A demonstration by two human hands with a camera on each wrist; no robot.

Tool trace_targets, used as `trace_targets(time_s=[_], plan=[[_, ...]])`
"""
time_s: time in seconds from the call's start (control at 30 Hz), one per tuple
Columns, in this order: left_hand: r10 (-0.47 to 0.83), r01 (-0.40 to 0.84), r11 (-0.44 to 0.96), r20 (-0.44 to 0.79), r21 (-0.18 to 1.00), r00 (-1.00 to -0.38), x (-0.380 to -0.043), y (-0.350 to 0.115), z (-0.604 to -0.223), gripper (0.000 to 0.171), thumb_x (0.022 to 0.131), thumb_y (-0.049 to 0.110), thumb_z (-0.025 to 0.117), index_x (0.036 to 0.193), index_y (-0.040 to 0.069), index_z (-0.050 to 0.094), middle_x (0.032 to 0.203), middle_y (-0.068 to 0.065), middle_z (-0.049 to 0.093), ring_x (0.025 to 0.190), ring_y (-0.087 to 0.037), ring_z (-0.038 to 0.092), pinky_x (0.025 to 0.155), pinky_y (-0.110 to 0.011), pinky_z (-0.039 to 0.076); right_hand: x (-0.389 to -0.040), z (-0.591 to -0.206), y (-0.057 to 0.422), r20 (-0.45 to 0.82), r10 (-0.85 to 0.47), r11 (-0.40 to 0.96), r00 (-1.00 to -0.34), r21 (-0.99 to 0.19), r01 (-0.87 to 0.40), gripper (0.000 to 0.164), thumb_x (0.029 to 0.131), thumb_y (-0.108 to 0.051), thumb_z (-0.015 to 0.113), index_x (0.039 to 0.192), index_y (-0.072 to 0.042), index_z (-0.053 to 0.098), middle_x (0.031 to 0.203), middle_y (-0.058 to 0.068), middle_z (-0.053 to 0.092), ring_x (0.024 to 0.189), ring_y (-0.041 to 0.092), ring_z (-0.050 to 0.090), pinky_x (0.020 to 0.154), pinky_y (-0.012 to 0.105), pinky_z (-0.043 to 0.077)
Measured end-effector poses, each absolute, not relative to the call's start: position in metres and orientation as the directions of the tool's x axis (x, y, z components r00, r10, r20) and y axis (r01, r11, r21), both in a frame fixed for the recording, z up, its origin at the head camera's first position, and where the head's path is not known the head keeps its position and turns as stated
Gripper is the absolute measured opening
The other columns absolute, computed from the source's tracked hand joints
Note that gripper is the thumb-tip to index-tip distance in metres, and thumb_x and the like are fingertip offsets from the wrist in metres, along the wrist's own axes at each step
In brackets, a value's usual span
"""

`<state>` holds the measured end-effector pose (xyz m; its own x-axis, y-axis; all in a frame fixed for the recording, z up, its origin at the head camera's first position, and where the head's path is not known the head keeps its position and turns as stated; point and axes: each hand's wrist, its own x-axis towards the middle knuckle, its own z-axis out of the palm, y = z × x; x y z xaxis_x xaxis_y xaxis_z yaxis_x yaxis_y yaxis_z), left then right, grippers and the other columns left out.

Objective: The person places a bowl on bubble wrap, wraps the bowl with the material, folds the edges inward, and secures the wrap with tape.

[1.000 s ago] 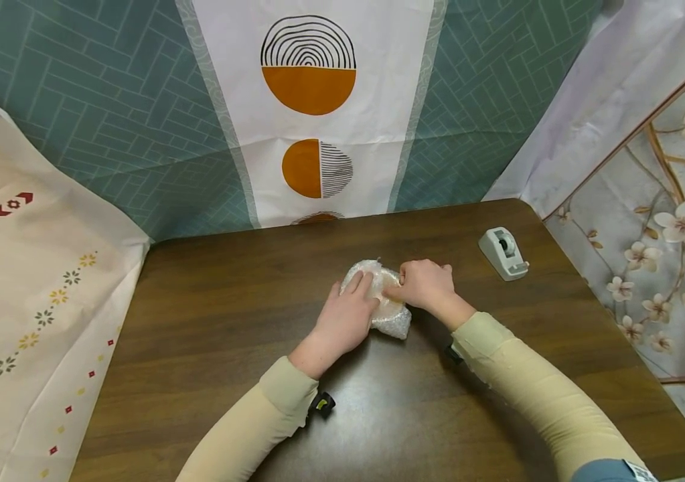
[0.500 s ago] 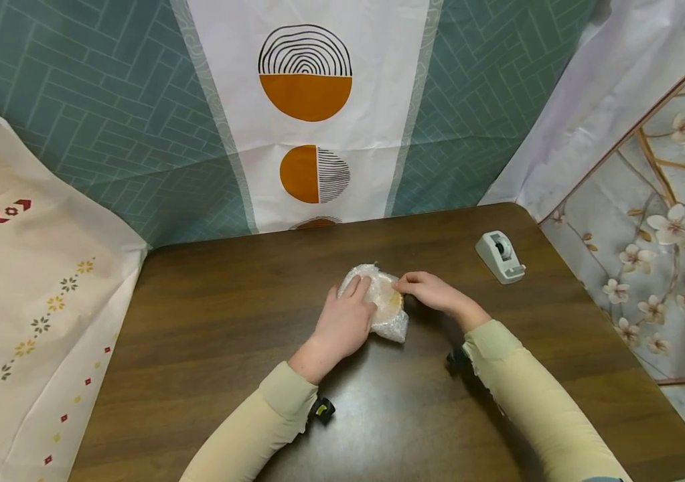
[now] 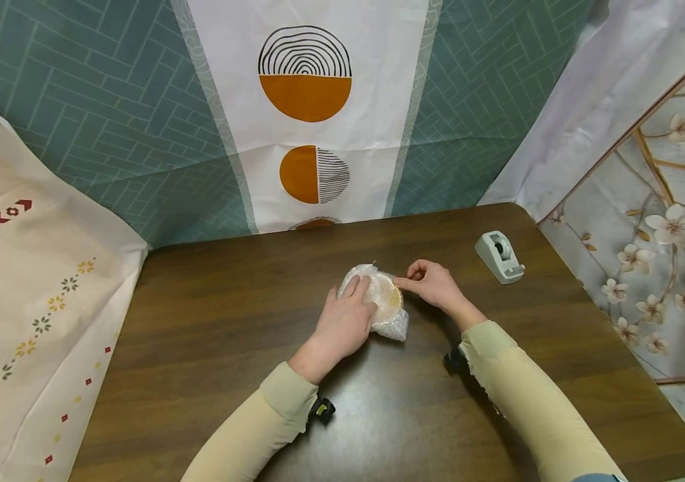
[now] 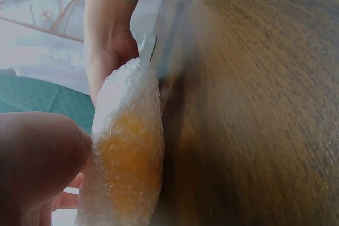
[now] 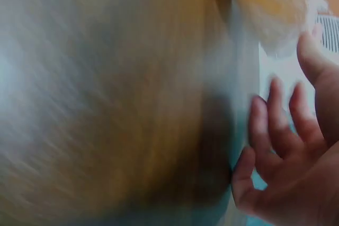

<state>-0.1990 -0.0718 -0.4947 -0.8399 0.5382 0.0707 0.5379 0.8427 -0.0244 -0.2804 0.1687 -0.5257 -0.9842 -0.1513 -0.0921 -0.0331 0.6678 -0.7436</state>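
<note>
A roundish bundle of bubble wrap [image 3: 383,299] lies on the brown table, with something orange-yellow showing through. What is inside cannot be made out. My left hand [image 3: 347,320] rests on its left part, fingers extended over the wrap. In the left wrist view the bundle [image 4: 130,152] stands out past that hand's thumb. At the bundle's upper right edge is my right hand [image 3: 432,284], its thumb at the wrap. The right wrist view shows this hand [image 5: 288,146] with the thumb stretched toward the wrap and the other fingers loosely bent, nothing between them.
A white tape dispenser [image 3: 501,257] stands at the table's back right. The wooden table [image 3: 227,301] has patterned cloths hanging behind it and at both sides.
My right hand has drawn back to the right from the bundle's top, and its fingers have come off the wrap while the thumb stays at the edge. The left hand keeps its place.
</note>
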Motion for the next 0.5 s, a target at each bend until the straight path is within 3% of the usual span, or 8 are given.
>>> trace_targets(time_s=[0.13, 0.3, 0.5], plan=[[0.537, 0.537, 0.843, 0.075, -0.019, -0.84, -0.199, -0.071, -0.496, 0.023, 0.108, 0.026, 0.06, 0.116, 0.024, 0.081, 0.162, -0.012, 0.043, 0.153, -0.034, 0.038, 0.107, -0.064, 0.046, -0.268, -0.52, 0.163, 0.005, -0.118, 0.682, -0.993, -0.727, -0.085, 0.036, 0.092, -0.045, 0.085, 0.101, -0.01, 0.082, 0.094, 0.004, 0.077, 0.087, 0.024, 0.069, 0.077, 0.04, 0.056], [0.53, 0.529, 0.848, 0.072, -0.032, -0.845, -0.199, -0.071, -0.497, 0.025, 0.109, 0.027, 0.058, 0.117, 0.024, 0.081, 0.163, -0.012, 0.042, 0.153, -0.034, 0.037, 0.107, -0.064, 0.046, -0.254, -0.507, 0.148, 0.074, -0.162, 0.764, -0.984, -0.621, -0.173, 0.033, 0.098, -0.039, 0.077, 0.107, -0.009, 0.086, 0.103, 0.008, 0.081, 0.095, 0.03, 0.075, 0.081, 0.048, 0.061], [0.529, 0.528, 0.849, 0.071, -0.035, -0.846, -0.199, -0.07, -0.497, 0.027, 0.11, 0.029, 0.057, 0.12, 0.024, 0.081, 0.162, -0.013, 0.043, 0.153, -0.034, 0.037, 0.107, -0.065, 0.047, -0.247, -0.498, 0.133, 0.059, -0.173, 0.854, -0.983, -0.488, -0.18, 0.033, 0.096, -0.041, 0.078, 0.107, -0.011, 0.087, 0.102, 0.005, 0.082, 0.088, 0.029, 0.076, 0.073, 0.048, 0.06]])
